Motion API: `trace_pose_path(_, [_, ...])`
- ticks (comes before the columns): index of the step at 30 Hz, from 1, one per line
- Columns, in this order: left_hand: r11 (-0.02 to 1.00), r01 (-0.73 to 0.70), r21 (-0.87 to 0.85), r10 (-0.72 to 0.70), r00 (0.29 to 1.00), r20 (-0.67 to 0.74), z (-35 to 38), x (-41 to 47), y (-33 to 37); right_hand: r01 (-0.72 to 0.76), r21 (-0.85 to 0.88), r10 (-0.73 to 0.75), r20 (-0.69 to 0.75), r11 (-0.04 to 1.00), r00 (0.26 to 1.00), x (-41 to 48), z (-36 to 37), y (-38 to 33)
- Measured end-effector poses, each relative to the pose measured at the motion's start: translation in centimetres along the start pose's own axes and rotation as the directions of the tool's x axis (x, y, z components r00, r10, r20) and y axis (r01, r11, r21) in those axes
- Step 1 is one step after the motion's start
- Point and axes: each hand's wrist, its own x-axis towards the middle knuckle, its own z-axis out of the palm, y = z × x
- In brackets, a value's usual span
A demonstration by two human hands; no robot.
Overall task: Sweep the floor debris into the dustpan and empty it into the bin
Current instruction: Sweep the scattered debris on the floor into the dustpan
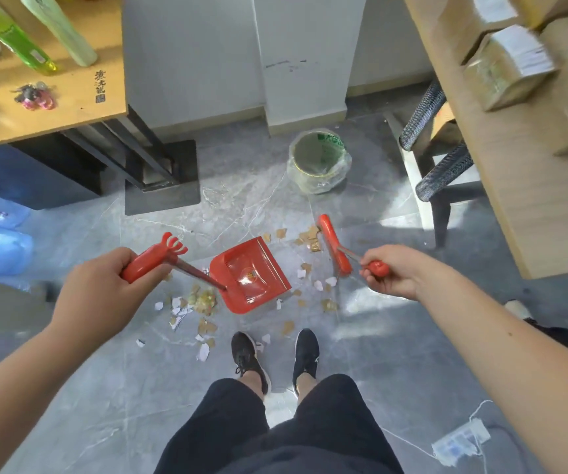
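Gripping the light, stiff dustpan (250,275) handle, the left hand (104,289) rests its pan among featherweight paper debris (203,302) while the right hand (392,271) clasps the broom (334,244) handle.

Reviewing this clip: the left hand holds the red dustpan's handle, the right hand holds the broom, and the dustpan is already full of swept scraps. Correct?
Not quite. In the head view the dustpan is essentially empty; the scraps still lie on the floor around it. The rest holds: left hand on its handle, right hand on the broom.
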Motion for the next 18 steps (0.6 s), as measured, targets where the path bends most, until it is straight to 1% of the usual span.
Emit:
trace_pose_path(4, [0.99,-0.131,0.056,0.13,0.991,0.01,1.5,1.1,2.1,0.034,0.036,-0.033,-0.038,0.999,0.999,1.7,0.7,-1.3])
trace_pose_path(8, [0.968,-0.223,0.116,0.218,0.974,0.06,2.5,2.5,3.8,0.061,0.17,-0.056,-0.034,0.984,0.998,1.6,2.5,-3.3])
trace_pose_path(10, [0.954,-0.265,0.142,0.256,0.964,0.078,2.7,3.1,4.7,0.085,0.207,-0.077,-0.051,0.975,0.996,1.5,3.2,-4.3])
trace_pose_path(14, [0.93,-0.32,0.179,0.309,0.947,0.088,2.9,4.2,6.1,0.069,0.227,-0.053,-0.075,0.971,0.996,2.5,3.9,-5.3])
trace_pose_path(18, [0.912,-0.363,0.191,0.351,0.932,0.093,3.4,5.2,6.9,0.081,0.217,-0.069,-0.06,0.973,0.996,3.0,4.4,-6.0])
